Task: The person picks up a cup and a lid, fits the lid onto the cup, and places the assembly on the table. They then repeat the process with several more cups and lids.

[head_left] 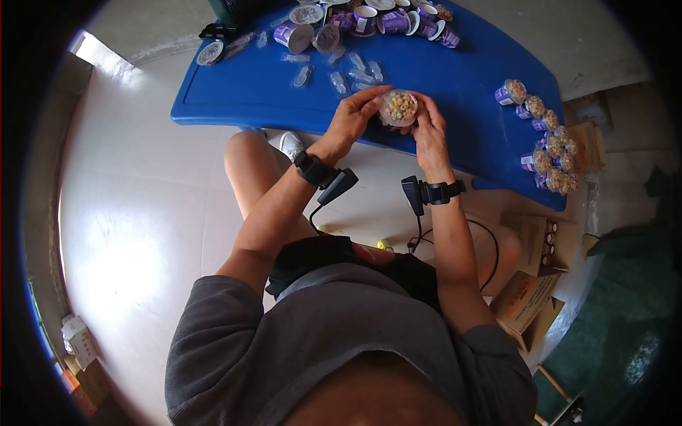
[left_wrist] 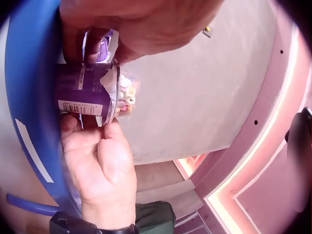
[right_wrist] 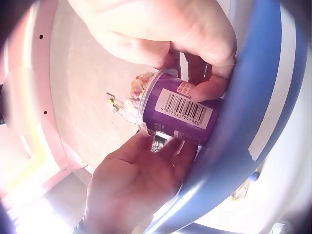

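Purple paper cup (left_wrist: 85, 90) with a clear plastic domed lid (head_left: 398, 110) over multicoloured cereal pieces (left_wrist: 127, 97) is held at the near edge of the blue plastic desk (head_left: 483, 121), its long axis running from base up to lid. Left hand (head_left: 352, 117) and right hand (head_left: 430, 135) grip it from opposite sides, neither nearer; base contact with the desk cannot be told. Its white barcode label (right_wrist: 183, 109) reads "6 977045 991980", with no legible brand.

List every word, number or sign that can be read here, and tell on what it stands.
"6 977045 991980": under the barcode on the held purple cup.
Red print on this cup: too blurred.
Lower carton: lettering too small.
Other purple cups: labels too small to read.
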Demonstrator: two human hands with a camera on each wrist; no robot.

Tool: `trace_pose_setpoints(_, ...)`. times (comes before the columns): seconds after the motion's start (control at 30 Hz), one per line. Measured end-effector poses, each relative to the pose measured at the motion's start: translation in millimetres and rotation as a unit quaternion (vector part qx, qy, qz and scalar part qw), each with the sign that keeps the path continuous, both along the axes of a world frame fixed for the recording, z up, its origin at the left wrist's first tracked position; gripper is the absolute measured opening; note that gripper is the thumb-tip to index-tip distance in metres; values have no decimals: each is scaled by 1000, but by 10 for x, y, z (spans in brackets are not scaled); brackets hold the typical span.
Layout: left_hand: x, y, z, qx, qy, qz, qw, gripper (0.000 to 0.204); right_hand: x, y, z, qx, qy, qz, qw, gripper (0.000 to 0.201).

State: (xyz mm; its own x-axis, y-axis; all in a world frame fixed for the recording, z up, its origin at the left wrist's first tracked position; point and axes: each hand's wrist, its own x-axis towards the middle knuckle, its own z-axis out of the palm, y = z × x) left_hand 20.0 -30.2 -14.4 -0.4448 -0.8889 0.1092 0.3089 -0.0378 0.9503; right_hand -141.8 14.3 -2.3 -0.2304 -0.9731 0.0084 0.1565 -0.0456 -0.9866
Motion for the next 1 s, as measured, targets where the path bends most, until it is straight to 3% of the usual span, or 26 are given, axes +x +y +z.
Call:
trace_pose_setpoints(0.27,-22,-16,-81,-33,-20,-12,999,35,83,19,-63,-16,81,-46,996,27)
trace_pose_setpoints(0.47,68,5,-88,-167,-118,-3,979,49,-61,157,39,-62,23,19,998,38)
trace_pose_setpoints(0.53,104,35,-4,-155,-110,-23,982,59,-140,186,98,-114,145,106,977,51)
trace_pose_setpoints(0.57,118,32,49,-164,-122,-34,978,61,-153,163,120,-119,139,122,976,58)
trace_pose_setpoints(0.93,109,23,41,-152,-102,-33,983,64,-194,108,86,-74,126,135,980,61)
trace_pose_setpoints(1.0,122,14,47,-179,-143,-36,973,61,-199,79,66,-72,136,135,979,60)
